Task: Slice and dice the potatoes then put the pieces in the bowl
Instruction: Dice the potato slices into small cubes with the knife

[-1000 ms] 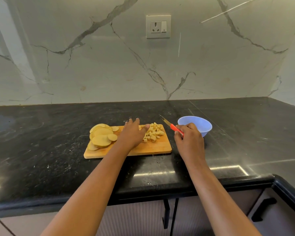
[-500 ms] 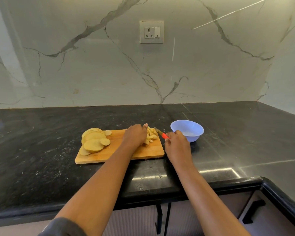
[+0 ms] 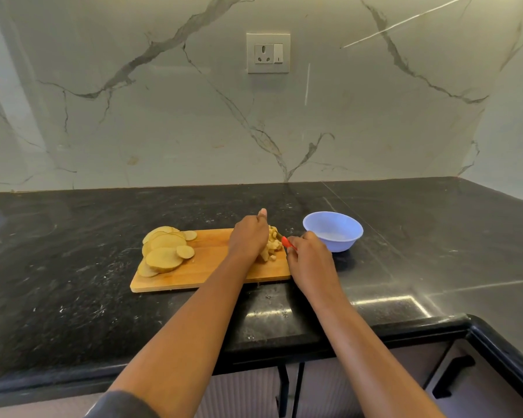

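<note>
Diced potato pieces [image 3: 271,245]: small pale-yellow cubes heaped in one pile at the right end of the cutting board [image 3: 212,268].

Potato slices [image 3: 163,253]: round, pale yellow with tan skin rims, overlapping at the board's left end.

The board lies mid-surface [image 3: 73,297], its long side parallel to the front edge.

Left grip [image 3: 248,236]: pressed against the pile's left side, thumb up. Its fingers are hidden behind the back of the hand, so I cannot tell whether they close on any pieces.

Right grip [image 3: 310,260]: clenched round the red handle of the knife [image 3: 287,242], just right of the pile. The blade is mostly hidden.

The pile sits between the two grips.

Bowl [image 3: 332,232]: light blue, on the surface just beside the board's right end.
</note>
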Motion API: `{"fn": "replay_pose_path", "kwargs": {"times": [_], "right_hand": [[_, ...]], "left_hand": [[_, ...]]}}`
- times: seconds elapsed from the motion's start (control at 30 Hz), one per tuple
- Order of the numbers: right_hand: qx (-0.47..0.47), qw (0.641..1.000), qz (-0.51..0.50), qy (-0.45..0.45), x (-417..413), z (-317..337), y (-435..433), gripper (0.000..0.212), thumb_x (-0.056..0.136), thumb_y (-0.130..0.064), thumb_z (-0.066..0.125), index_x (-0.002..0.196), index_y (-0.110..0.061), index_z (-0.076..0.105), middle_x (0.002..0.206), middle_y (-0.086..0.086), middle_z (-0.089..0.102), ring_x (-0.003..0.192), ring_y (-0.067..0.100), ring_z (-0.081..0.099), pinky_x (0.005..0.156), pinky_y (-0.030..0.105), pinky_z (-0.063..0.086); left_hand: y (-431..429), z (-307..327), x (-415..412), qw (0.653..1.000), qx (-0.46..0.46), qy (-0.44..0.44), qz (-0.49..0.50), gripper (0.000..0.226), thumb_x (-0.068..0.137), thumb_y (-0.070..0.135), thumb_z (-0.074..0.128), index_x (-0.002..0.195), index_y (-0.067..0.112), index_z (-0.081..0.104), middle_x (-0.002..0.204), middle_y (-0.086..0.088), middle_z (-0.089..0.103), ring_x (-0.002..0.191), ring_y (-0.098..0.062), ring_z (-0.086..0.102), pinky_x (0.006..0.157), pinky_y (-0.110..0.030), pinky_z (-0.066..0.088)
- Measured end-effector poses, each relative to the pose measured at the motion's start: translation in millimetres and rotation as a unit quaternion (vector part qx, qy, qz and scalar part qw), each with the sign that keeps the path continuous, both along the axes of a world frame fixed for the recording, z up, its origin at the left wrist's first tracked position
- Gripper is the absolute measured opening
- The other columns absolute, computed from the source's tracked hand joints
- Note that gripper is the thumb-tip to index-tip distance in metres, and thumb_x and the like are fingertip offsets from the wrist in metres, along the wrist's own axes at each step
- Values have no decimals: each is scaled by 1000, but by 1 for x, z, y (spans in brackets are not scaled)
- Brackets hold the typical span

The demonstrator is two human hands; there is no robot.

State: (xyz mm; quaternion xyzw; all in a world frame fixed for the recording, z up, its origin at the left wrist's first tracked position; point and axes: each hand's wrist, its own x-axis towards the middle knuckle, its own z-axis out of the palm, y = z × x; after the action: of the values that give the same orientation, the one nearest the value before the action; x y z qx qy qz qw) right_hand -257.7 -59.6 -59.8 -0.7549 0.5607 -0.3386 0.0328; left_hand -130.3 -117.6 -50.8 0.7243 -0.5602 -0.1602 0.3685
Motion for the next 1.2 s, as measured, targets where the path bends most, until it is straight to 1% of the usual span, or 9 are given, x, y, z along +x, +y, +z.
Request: {"fn": "replay_pose_path", "kwargs": {"times": [0.13, 0.2, 0.27, 0.33, 0.43, 0.5, 0.63, 1.03, 1.2], "right_hand": [[3, 1000, -6, -13, 0, 2, 2, 28, 99, -19, 46, 118, -10, 63, 102, 7, 56, 91, 18, 57, 69, 21, 35], [5, 1000, -18, -14, -2, 1, 4, 26, 98, -18, 46, 115, -10, 64, 102, 7, 57, 89, 18, 57, 68, 22, 37], [6, 999, -33, -5, -4, -1, 6, 25, 98, -19, 45, 111, -11, 64, 98, 5, 57, 82, 17, 56, 65, 23, 36], [8, 999, -41, 6, -4, 0, 9, 25, 98, -21, 44, 107, -12, 65, 94, 4, 57, 76, 15, 51, 62, 23, 34], [14, 999, -39, 21, -4, 0, 12, 25, 97, -24, 44, 107, -13, 65, 90, 2, 56, 75, 15, 51, 61, 24, 35], [15, 999, -28, 20, -5, 0, 15, 26, 97, -25, 45, 111, -14, 64, 89, 1, 55, 76, 15, 52, 62, 24, 37], [11, 999, -25, 22, -3, 1, 15, 25, 97, -25, 45, 105, -14, 65, 82, 0, 50, 72, 15, 48, 60, 24, 33], [17, 1000, -6, 2, -2, 3, 13, 26, 96, -23, 47, 108, -13, 67, 80, 0, 51, 74, 15, 50, 62, 24, 33], [7, 1000, -20, 7, -3, 2, 17, 26, 96, -22, 47, 110, -13, 67, 80, 0, 50, 71, 15, 51, 60, 24, 35]], "left_hand": [[7, 6, 8, 994, -28, 102, -11, 58, 102, 49, 19, 69, 17, 54, 73, 1, 56, 73, -15, 52, 67, -31, 38], [10, 7, 15, 980, -40, 192, -21, 63, 101, 52, 16, 108, 15, 66, 103, 0, 65, 90, -13, 54, 73, -25, 36], [16, 7, 24, 971, -49, 235, -16, 67, 100, 55, 13, 134, 12, 53, 115, 1, 63, 78, -2, 49, 66, -18, 34], [22, 6, 30, 970, -54, 237, -1, 68, 99, 56, 12, 125, 14, 59, 109, 3, 61, 67, 2, 40, 57, -17, 29], [29, 3, 24, 989, -29, 143, 24, 65, 98, 58, 8, 77, 20, 57, 79, 4, 55, 69, -8, 48, 63, -24, 36], [32, -1, 14, 999, 24, 31, 10, 80, 96, 60, 3, 108, 9, 64, 108, -12, 65, 103, -24, 59, 87, -38, 44], [22, -7, 2, 995, 75, -71, 9, 81, 95, 61, 1, 149, 7, 28, 154, -13, 29, 144, -27, 23, 116, -46, 20], [23, 4, -12, 997, 51, 42, -26, 69, 99, 54, 7, 152, 10, 11, 160, -9, 9, 148, -22, 7, 119, -41, 8], [40, 17, 6, 979, 1, 202, 22, 67, 99, 56, 10, 148, 14, 31, 144, -15, 44, 134, -31, 41, 111, -46, 32]]}}
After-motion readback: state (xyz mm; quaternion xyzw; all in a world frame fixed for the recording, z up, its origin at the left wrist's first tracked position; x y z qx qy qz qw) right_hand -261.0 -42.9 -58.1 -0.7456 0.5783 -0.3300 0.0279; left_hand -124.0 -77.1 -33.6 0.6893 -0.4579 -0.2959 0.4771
